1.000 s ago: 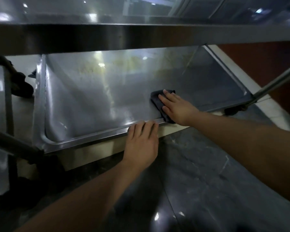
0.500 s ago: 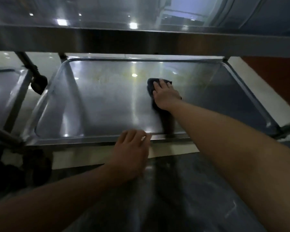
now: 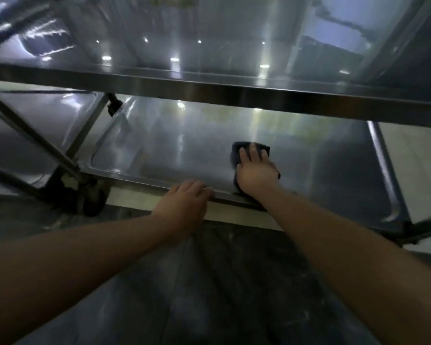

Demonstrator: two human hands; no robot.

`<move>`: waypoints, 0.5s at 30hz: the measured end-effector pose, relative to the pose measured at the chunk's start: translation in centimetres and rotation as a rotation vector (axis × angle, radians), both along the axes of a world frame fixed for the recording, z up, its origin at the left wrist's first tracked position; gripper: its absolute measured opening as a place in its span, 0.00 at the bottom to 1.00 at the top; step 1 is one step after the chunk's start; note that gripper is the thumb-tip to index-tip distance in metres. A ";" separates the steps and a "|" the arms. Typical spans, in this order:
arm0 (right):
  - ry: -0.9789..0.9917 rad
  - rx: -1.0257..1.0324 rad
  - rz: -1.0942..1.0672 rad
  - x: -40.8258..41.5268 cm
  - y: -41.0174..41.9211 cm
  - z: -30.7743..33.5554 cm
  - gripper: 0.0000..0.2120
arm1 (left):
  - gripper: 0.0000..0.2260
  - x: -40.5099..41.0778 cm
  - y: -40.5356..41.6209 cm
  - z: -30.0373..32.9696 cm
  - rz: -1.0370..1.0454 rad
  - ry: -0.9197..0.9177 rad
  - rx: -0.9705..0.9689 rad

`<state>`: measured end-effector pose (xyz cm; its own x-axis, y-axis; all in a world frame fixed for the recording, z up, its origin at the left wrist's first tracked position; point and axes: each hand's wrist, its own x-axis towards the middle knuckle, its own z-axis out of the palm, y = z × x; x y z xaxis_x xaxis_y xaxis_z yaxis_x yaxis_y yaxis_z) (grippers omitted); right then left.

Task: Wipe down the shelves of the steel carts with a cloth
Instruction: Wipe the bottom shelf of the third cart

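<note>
The steel cart's bottom shelf (image 3: 184, 150) is a shallow shiny tray low over the floor. My right hand (image 3: 255, 173) lies flat on a dark cloth (image 3: 237, 149), pressing it to the shelf just inside the near rim; the cloth shows beyond my fingertips and at the left of my palm. My left hand (image 3: 184, 207) rests on the shelf's near rim (image 3: 135, 179), fingers curled over the edge, just left of the right wrist. The shelf above (image 3: 209, 88) crosses the view and hides the far part of the bottom shelf.
A second steel cart (image 3: 35, 120) stands to the left, its slanted legs (image 3: 30, 135) and a black caster wheel (image 3: 90, 197) close to the shelf's left corner. Dark glossy floor tiles (image 3: 222, 282) lie below my arms. A pale tiled strip (image 3: 413, 155) runs along the right.
My right hand has drawn the cloth back toward the near rim and slightly rightward. My left hand has stayed on the rim. The camera has tilted, showing more of the upper shelf.
</note>
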<state>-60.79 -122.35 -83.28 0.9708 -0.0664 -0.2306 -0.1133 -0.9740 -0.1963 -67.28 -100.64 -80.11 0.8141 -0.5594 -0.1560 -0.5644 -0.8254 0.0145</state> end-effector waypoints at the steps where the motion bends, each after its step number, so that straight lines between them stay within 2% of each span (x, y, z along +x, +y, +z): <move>1: -0.019 -0.010 0.016 -1.8 0.1 -0.2 0.27 | 0.21 -0.1 -0.6 -0.3 -0.035 -0.024 -0.024; 8: -0.102 -0.069 0.070 -8.0 -1.3 -1.0 0.26 | 0.23 -1.1 -2.9 -4.0 -0.146 -0.099 -0.175; 15: -0.041 -0.079 0.008 -7.7 -3.9 -0.7 0.26 | 0.23 -1.6 -3.6 -6.2 -0.228 -0.131 -0.239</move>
<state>-68.45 -126.26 -83.93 0.9798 -0.0749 -0.1854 -0.0988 -0.9875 -0.1232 -68.91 -104.26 -86.28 0.6684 -0.7373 0.0982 -0.7437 -0.6599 0.1072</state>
